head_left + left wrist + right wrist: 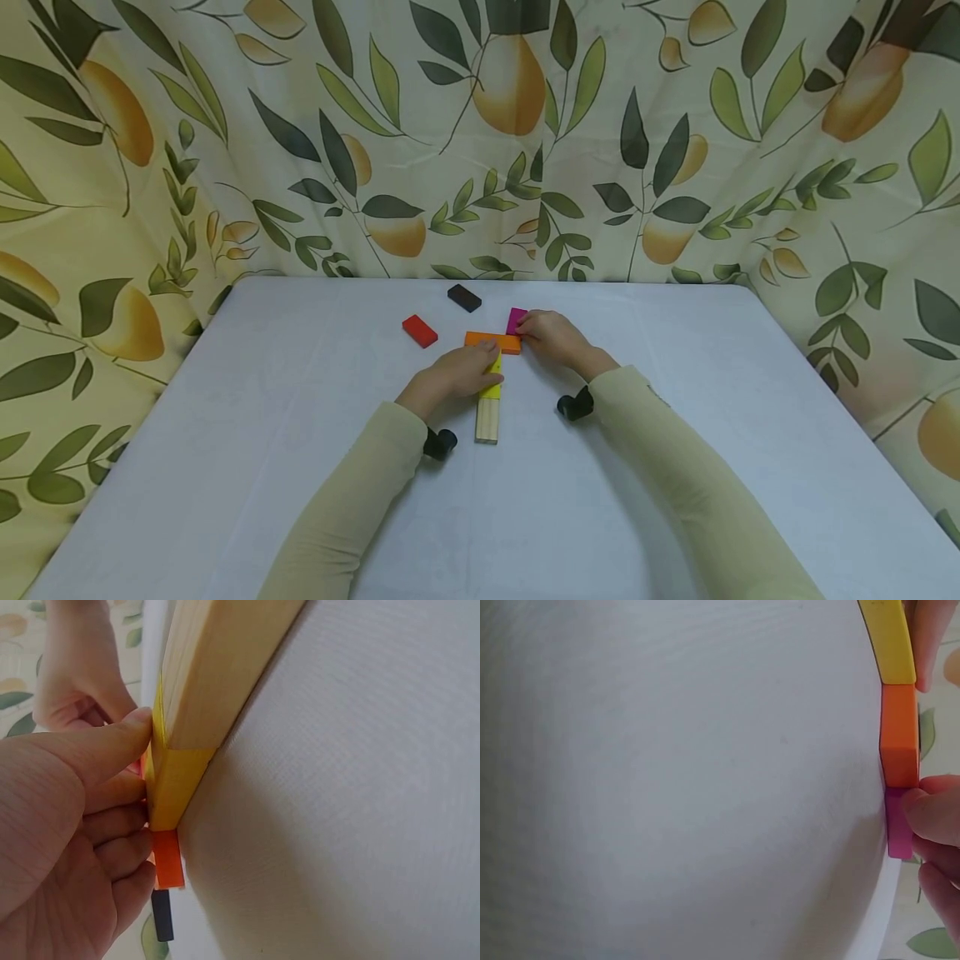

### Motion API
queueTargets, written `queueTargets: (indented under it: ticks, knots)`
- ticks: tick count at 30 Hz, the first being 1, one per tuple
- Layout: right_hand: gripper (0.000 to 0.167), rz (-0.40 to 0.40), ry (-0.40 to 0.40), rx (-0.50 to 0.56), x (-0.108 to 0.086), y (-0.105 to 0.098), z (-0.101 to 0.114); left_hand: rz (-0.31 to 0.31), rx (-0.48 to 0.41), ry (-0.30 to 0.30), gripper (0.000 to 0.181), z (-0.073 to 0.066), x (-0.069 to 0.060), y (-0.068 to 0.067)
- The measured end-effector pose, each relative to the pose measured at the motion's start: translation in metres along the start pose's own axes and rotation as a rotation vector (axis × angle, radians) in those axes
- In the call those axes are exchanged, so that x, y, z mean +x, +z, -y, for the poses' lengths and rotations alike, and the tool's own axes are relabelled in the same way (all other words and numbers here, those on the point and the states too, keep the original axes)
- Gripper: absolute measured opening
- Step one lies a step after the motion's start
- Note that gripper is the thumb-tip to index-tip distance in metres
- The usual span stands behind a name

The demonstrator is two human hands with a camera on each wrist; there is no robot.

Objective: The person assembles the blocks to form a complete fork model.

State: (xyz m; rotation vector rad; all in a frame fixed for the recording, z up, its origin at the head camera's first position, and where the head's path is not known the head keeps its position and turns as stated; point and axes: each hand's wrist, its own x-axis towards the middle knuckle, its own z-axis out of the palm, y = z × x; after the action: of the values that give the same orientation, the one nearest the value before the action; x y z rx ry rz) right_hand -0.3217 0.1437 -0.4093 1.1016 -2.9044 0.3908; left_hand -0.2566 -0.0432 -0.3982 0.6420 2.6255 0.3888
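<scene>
An orange block lies crosswise at the far end of a yellow block, and a plain wood block continues the line toward the person. My left hand rests over the yellow block; in the left wrist view its thumb and fingers touch the yellow block from above and the side. With thumb and fingers my right hand pinches a magenta block, which meets the far side of the orange block near its right end.
A red block and a black block lie apart on the white table, left of and beyond the joined blocks. Behind the table's far edge hangs a leaf-patterned cloth.
</scene>
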Motion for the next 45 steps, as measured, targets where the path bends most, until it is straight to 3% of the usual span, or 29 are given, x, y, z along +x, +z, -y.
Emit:
queueTargets:
  ticks: [8, 18, 22, 26, 32, 38, 45]
  knots:
    - [0.02, 0.025, 0.035, 0.034, 0.003, -0.003, -0.002, -0.025, 0.007, -0.009, 0.063, -0.001, 0.003, 0.001]
    - [0.026, 0.049, 0.034, 0.018, -0.005, -0.006, 0.003, -0.093, -0.059, -0.015, 0.059, 0.005, 0.003, -0.001]
    - [0.028, 0.015, 0.052, 0.015, -0.008, -0.005, 0.009, -0.163, -0.124, -0.057, 0.059, 0.011, 0.004, -0.005]
    - [0.029, -0.009, 0.104, 0.056, -0.01, -0.004, 0.015, -0.208, -0.111, -0.088, 0.061, 0.015, 0.009, -0.012]
    - [0.029, -0.034, 0.116, 0.09, -0.012, -0.001, 0.024, -0.207, -0.056, -0.104, 0.061, 0.023, 0.019, -0.026]
    - [0.029, -0.007, 0.144, 0.157, -0.012, 0.004, 0.04, -0.228, -0.061, -0.199, 0.062, 0.035, 0.026, -0.039]
    - [0.03, -0.009, 0.152, 0.185, -0.019, 0.005, 0.056, -0.268, -0.067, -0.247, 0.063, 0.045, 0.035, -0.042]
